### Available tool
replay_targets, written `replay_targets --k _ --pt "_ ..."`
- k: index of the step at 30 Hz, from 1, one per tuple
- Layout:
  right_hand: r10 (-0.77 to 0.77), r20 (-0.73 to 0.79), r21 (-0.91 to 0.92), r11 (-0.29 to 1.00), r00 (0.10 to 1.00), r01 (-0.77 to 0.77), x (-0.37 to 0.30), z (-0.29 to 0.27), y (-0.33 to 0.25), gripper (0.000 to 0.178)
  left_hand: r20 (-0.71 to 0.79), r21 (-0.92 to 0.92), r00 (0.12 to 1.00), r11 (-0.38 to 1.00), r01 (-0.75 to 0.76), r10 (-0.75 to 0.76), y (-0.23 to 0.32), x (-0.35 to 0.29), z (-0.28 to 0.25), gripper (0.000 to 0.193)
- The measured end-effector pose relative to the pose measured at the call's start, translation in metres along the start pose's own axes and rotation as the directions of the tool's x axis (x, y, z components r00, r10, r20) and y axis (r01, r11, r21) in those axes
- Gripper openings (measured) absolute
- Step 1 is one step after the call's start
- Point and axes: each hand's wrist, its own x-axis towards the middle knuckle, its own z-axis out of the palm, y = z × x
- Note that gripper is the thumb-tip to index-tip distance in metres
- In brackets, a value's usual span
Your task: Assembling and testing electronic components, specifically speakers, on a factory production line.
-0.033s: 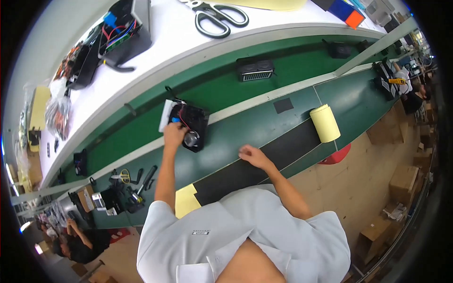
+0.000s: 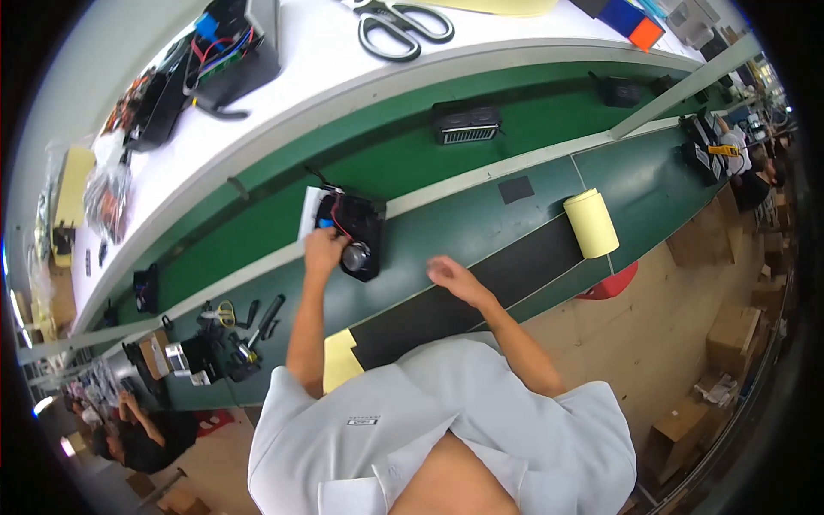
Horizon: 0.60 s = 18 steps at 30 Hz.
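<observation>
On the green bench, toward the left, lies an open black case (image 2: pixel 369 225) with red wires and a round silver part (image 2: pixel 354 256) inside. A white panel (image 2: pixel 310 212) stands along its left side. My left hand (image 2: pixel 324 251) is closed on the case's left edge, beside a small blue piece (image 2: pixel 326 223); its fingertips are partly hidden. My right hand (image 2: pixel 457 280) hovers to the right of the case, fingers loosely bent and slightly blurred, holding nothing I can see. Below it stretches a long black sheet (image 2: pixel 515 271).
A yellow roll (image 2: pixel 592 225) rests at the sheet's right end, and a small dark square (image 2: pixel 517 190) lies beyond. Hand tools (image 2: pixel 249 348) are at the left. Above the bench, a white shelf (image 2: pixel 318 60) carries scissors (image 2: pixel 403 33) and another opened black device (image 2: pixel 232 64).
The black case and my left hand have shifted slightly right and nearer to me. My right hand has moved a little to the left.
</observation>
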Motion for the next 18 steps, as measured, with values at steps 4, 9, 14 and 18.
replay_targets --k 4,9,14,18 --pt "-0.096 -0.018 0.352 0.931 0.995 0.097 0.029 0.046 -0.017 0.053 -0.118 -0.187 0.992 0.982 0.009 -0.032 0.025 -0.089 0.054 0.026" --pt "0.177 0.501 0.549 0.692 0.847 -0.469 0.039 0.043 -0.008 0.06 -0.245 -0.33 0.931 0.926 0.184 -0.273 0.046 -0.121 0.102 0.025" --pt "0.298 0.45 0.539 0.661 0.842 -0.522 0.026 0.022 -0.005 0.051 0.034 -0.503 0.932 0.8 0.328 -0.361 0.041 -0.134 0.109 0.031" --pt "0.394 0.318 0.507 0.698 0.863 -0.505 0.032 0.005 -0.015 0.048 -0.482 -0.275 0.876 0.954 -0.119 -0.029 0.023 -0.157 0.087 0.029"
